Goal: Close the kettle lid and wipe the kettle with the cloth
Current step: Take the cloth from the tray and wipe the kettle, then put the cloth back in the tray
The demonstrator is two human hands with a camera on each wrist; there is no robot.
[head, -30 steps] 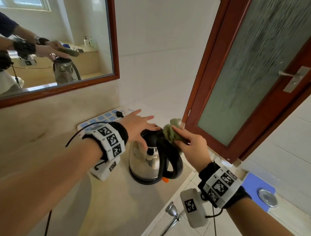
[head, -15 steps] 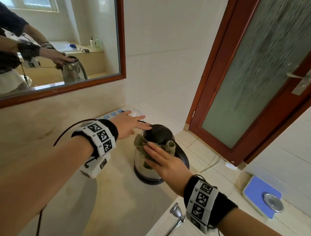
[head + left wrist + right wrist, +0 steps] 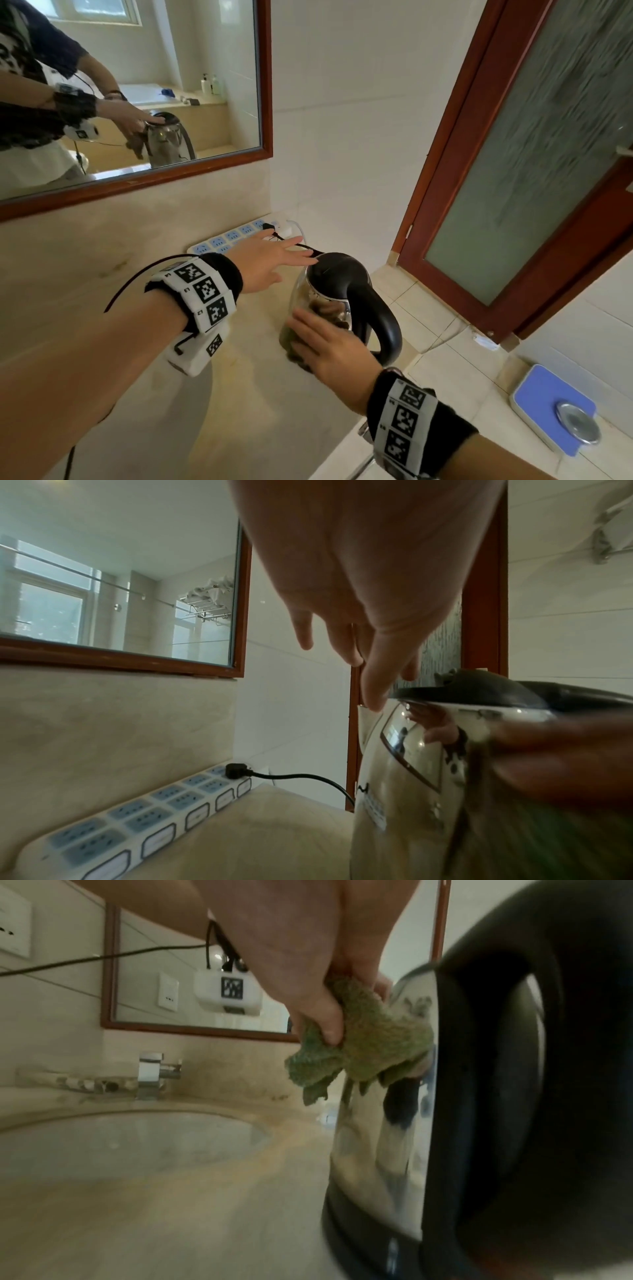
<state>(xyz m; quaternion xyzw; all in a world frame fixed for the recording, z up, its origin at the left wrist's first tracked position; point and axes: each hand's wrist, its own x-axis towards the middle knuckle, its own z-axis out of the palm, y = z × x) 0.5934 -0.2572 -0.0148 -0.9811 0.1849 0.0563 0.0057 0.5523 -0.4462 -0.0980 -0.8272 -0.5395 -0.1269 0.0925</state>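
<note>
A steel kettle (image 3: pixel 301 301) with a black lid (image 3: pixel 337 274) down and a black handle (image 3: pixel 376 315) stands on the beige counter (image 3: pixel 257 394) near its right edge. My left hand (image 3: pixel 296 265) reaches over it with straight fingers whose tips rest on the lid's far-left rim; the left wrist view shows my thumb (image 3: pixel 373 691) at the spout edge of the kettle (image 3: pixel 411 764). My right hand (image 3: pixel 315 339) presses a green cloth (image 3: pixel 287 337) against the kettle's lower left side. In the right wrist view, thumb and fingers pinch the bunched cloth (image 3: pixel 377 1037) against the steel wall (image 3: pixel 369 1150).
A blue-and-white power strip (image 3: pixel 233 236) lies along the back wall with the kettle's black cable (image 3: pixel 308 776) plugged in. A sink (image 3: pixel 120 1139) and faucet (image 3: pixel 150 1074) sit to the left. A wooden door (image 3: pixel 513 171) and a blue scale (image 3: pixel 555 407) on the floor are on the right.
My right hand carried the cloth from beside the handle onto the kettle, then slid it down the left side. My left hand stayed over the lid with fingers extended.
</note>
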